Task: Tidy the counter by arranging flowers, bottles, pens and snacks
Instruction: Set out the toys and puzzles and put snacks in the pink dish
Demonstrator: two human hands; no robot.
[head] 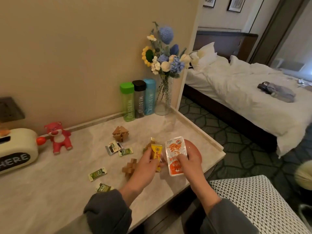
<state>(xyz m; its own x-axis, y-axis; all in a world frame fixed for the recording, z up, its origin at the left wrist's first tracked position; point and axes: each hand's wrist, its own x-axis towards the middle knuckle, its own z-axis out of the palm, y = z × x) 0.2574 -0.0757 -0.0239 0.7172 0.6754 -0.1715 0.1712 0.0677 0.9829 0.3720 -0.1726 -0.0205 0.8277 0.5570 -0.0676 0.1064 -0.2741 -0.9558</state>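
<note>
My left hand (145,168) grips a yellow snack packet (156,153) above the marble counter (67,191). My right hand (191,163) holds a white-and-orange snack pouch (173,149) over a pink plate (194,149) near the counter's right edge. Several small green snack packets (97,173) lie scattered on the counter. Three bottles, green (127,102), dark (139,98) and blue (149,97), stand in a row against the wall. Beside them a glass vase (163,98) holds crocheted flowers (165,54).
Two wooden puzzles (120,133) (129,168) sit mid-counter. A red bear figure (59,137) and a cream box marked HERE (16,149) stand at the left. A woven stool (263,205) is at lower right, a bed (244,92) beyond.
</note>
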